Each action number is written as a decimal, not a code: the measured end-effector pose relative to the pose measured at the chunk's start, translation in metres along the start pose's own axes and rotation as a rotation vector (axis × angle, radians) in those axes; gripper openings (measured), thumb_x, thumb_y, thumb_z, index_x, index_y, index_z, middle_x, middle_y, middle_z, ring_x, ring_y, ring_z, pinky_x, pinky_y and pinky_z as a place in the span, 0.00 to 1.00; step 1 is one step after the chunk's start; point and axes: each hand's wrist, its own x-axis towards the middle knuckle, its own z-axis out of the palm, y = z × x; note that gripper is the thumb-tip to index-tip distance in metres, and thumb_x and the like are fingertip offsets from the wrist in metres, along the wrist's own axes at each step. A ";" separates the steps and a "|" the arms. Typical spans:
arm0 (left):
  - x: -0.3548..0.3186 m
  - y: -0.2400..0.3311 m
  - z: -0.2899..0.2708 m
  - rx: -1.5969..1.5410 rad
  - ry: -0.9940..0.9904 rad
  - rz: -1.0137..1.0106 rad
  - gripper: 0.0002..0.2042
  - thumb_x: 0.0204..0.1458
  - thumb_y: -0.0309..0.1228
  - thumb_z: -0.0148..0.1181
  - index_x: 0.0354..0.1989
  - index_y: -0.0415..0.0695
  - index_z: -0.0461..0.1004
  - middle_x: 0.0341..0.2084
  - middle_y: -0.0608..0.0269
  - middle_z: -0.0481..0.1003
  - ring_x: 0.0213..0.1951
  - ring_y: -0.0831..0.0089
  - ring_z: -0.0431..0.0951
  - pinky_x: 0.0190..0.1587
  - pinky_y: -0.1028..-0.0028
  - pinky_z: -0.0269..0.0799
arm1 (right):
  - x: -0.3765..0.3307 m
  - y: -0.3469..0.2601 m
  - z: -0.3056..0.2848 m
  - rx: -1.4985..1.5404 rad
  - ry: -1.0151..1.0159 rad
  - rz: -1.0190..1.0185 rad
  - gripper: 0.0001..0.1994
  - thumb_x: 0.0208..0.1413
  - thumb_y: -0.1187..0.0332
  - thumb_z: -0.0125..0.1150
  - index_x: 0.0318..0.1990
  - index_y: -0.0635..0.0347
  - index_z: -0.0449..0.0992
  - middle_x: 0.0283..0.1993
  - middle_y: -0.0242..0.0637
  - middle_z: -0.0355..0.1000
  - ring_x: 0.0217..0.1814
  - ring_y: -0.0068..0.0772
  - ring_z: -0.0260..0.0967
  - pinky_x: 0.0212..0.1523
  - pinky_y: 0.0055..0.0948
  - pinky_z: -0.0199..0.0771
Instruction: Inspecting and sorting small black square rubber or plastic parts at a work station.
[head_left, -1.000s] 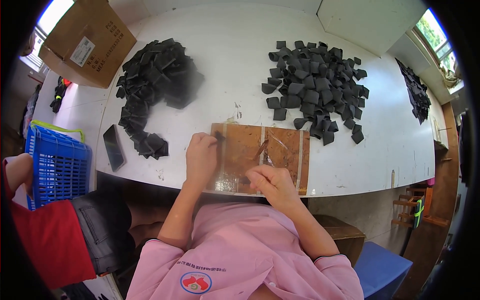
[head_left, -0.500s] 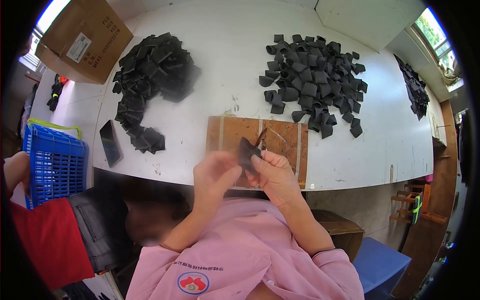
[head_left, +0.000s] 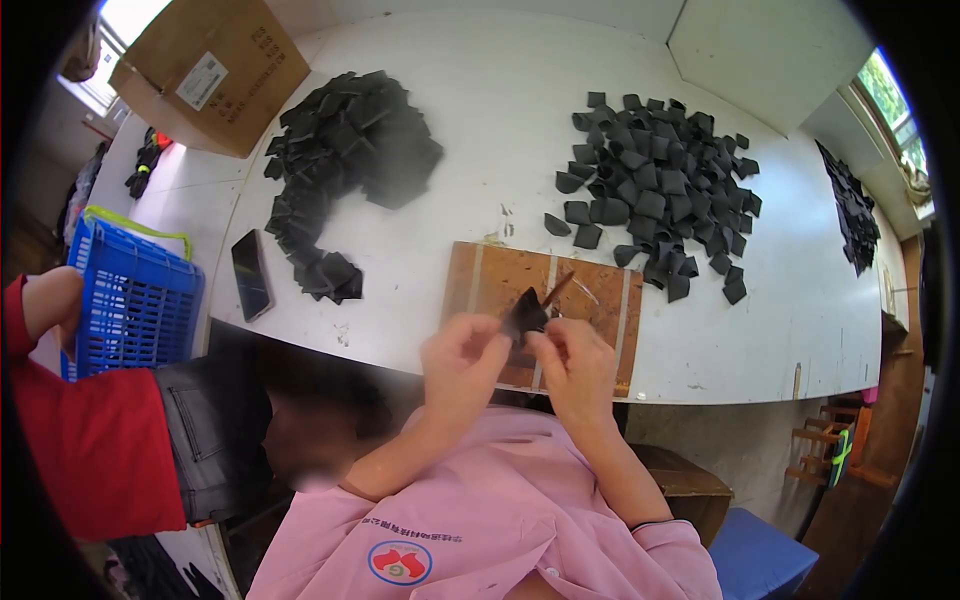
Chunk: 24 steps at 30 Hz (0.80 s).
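Observation:
Above a worn brown wooden board (head_left: 463, 290), both hands meet at a small black fabric piece (head_left: 529, 309). My left hand (head_left: 463, 358) is closed, its thumb and fingertips pinching the left side of the piece. My right hand (head_left: 578, 366) pinches the other side between thumb and fingers. The piece looks folded, with a pointed corner upward. Behind it a thin brown stick-like thing (head_left: 559, 288) slants up to the right; its lower end is hidden. On the left of the table lies a heap of flat black pieces (head_left: 345, 130); on the right, many curled black pieces (head_left: 650, 180).
A dark phone (head_left: 252, 276) lies left, near the table edge. Beyond are a cardboard box (head_left: 215, 75) and a blue plastic basket (head_left: 130, 300). A person in red (head_left: 100, 450) stands close at my left, one hand by the basket. A blue stool (head_left: 760, 555) is at lower right.
The whole view has shifted, moving the table's contents rightward in the picture. My left hand, blurred and apart from the fabric before, has come onto it and now grips it with my right hand.

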 end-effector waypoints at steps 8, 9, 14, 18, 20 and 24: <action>-0.001 0.014 0.009 0.413 -0.006 0.374 0.03 0.43 0.17 0.55 0.27 0.35 0.71 0.18 0.65 0.73 0.21 0.84 0.71 0.23 0.82 0.66 | 0.013 -0.013 -0.009 0.198 0.007 -0.310 0.12 0.37 0.79 0.61 0.33 0.64 0.71 0.31 0.40 0.65 0.24 0.35 0.64 0.24 0.28 0.66; -0.001 0.010 0.013 0.413 0.002 0.375 0.03 0.43 0.17 0.55 0.27 0.35 0.71 0.18 0.65 0.73 0.21 0.84 0.71 0.23 0.82 0.66 | 0.014 -0.013 -0.006 0.062 0.057 -0.394 0.11 0.37 0.80 0.59 0.32 0.65 0.71 0.30 0.40 0.65 0.23 0.36 0.64 0.24 0.28 0.66; 0.012 0.021 0.012 -0.474 -0.056 -0.291 0.06 0.43 0.17 0.54 0.31 0.35 0.70 0.18 0.65 0.71 0.16 0.86 0.66 0.17 0.86 0.58 | 0.015 -0.010 0.000 -0.080 0.220 -0.326 0.07 0.40 0.81 0.57 0.30 0.67 0.70 0.26 0.39 0.66 0.22 0.32 0.64 0.23 0.26 0.65; 0.011 0.032 0.001 -0.690 -0.298 -0.419 0.09 0.44 0.15 0.50 0.35 0.35 0.68 0.17 0.69 0.68 0.16 0.90 0.62 0.16 0.86 0.54 | 0.017 -0.004 -0.016 0.947 -0.189 0.439 0.03 0.44 0.77 0.57 0.29 0.64 0.70 0.25 0.30 0.66 0.24 0.21 0.63 0.24 0.20 0.64; 0.007 0.021 0.013 -0.342 -0.143 -0.142 0.08 0.44 0.15 0.50 0.34 0.35 0.68 0.17 0.68 0.68 0.16 0.90 0.62 0.15 0.86 0.53 | 0.018 -0.008 -0.020 1.479 -0.390 0.778 0.03 0.48 0.71 0.56 0.29 0.59 0.70 0.26 0.26 0.66 0.26 0.18 0.62 0.29 0.18 0.65; 0.008 0.029 0.027 0.029 0.088 0.189 0.06 0.44 0.14 0.48 0.31 0.34 0.67 0.19 0.64 0.70 0.15 0.89 0.62 0.14 0.87 0.53 | 0.028 -0.028 -0.032 1.443 -0.458 0.724 0.09 0.54 0.65 0.51 0.26 0.58 0.66 0.19 0.23 0.56 0.19 0.14 0.49 0.18 0.14 0.48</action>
